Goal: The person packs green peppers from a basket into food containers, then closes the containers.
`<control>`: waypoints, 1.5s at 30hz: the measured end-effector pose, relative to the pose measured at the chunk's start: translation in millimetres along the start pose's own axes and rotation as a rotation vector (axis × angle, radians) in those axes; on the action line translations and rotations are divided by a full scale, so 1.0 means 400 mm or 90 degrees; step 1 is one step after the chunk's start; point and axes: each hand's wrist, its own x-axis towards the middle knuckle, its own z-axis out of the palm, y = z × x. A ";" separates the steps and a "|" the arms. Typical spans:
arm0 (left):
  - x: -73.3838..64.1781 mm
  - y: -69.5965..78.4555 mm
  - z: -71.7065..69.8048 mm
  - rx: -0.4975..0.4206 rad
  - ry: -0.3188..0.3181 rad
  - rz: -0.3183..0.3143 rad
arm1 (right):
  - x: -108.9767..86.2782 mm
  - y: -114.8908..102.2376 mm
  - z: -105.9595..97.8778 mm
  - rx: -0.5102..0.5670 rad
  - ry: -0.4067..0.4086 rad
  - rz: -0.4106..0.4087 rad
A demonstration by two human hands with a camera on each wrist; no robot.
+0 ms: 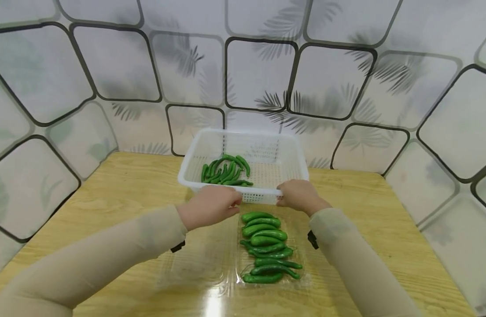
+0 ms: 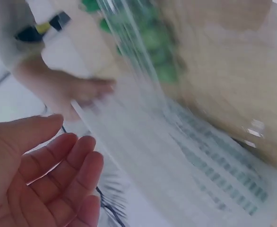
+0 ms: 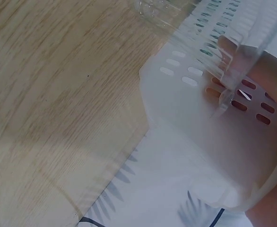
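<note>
Leaf-patterned wall covering (image 1: pixel 263 75) rose behind one wooden table (image 1: pixel 120 193). On it, one white basket (image 1: pixel 263 191) held thin green peppers (image 1: pixel 229 171) at left, too overlapped to count; nearer, one clear box (image 1: pixel 199 259) held about ten plumper peppers (image 1: pixel 268 241). The right hand (image 1: pixel 300 195) gripped the basket's near rim, at right; the left hand (image 1: pixel 211 203), released and loosely curved, hung beside it farther left.

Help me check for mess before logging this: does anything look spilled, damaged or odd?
Nothing stands out: green peppers lie in a column in the clear container, more sit inside the white basket, and none show loose on the table.
</note>
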 end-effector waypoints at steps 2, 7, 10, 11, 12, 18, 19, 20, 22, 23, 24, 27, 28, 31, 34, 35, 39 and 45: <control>0.003 -0.022 -0.002 0.003 0.013 -0.025 | 0.001 -0.001 0.003 -0.002 -0.003 0.002; 0.013 -0.067 -0.011 -0.008 0.005 -0.085 | 0.003 -0.004 0.006 -0.009 -0.009 0.007; 0.023 -0.088 -0.011 -0.011 0.003 -0.103 | 0.003 -0.004 0.005 -0.012 -0.006 0.007; 0.027 -0.095 -0.009 -0.013 0.005 -0.109 | 0.003 -0.004 0.005 -0.013 -0.005 0.006; 0.031 -0.101 -0.007 -0.015 0.005 -0.116 | 0.003 -0.004 0.005 -0.014 -0.003 0.005; 0.053 -0.136 0.005 -0.042 -0.013 -0.145 | 0.002 -0.001 0.007 -0.018 0.004 -0.002; 0.057 -0.143 0.007 -0.046 -0.015 -0.151 | 0.001 -0.001 0.007 -0.018 0.005 -0.002; 0.061 -0.151 0.010 -0.046 -0.017 -0.157 | 0.002 0.000 0.007 -0.019 0.005 -0.002; 0.069 -0.168 0.016 -0.045 -0.017 -0.173 | 0.002 0.000 0.007 -0.018 0.005 -0.001; 0.074 -0.178 0.019 -0.042 -0.017 -0.181 | 0.002 0.001 0.007 -0.018 0.005 0.001; 0.078 -0.187 0.023 -0.041 -0.019 -0.191 | 0.003 0.001 0.007 -0.019 0.004 0.002; 0.088 -0.211 0.033 -0.049 -0.029 -0.222 | 0.003 0.001 0.006 -0.018 0.003 0.004; 0.091 -0.218 0.036 -0.051 -0.034 -0.230 | 0.002 0.000 0.006 -0.017 0.001 0.005; 0.099 -0.232 0.047 -0.062 -0.047 -0.246 | 0.001 -0.001 0.004 -0.017 -0.002 0.005; 0.107 -0.240 0.059 -0.078 -0.058 -0.251 | 0.001 -0.002 0.004 -0.020 -0.003 0.006; 0.110 -0.243 0.063 -0.081 -0.061 -0.253 | 0.002 -0.003 0.004 -0.022 -0.002 0.006; 0.123 -0.247 0.074 -0.092 -0.082 -0.265 | 0.003 -0.002 0.006 -0.023 -0.002 0.005; 0.150 -0.253 0.078 -0.123 -0.181 -0.260 | 0.002 -0.003 0.004 -0.017 -0.006 0.007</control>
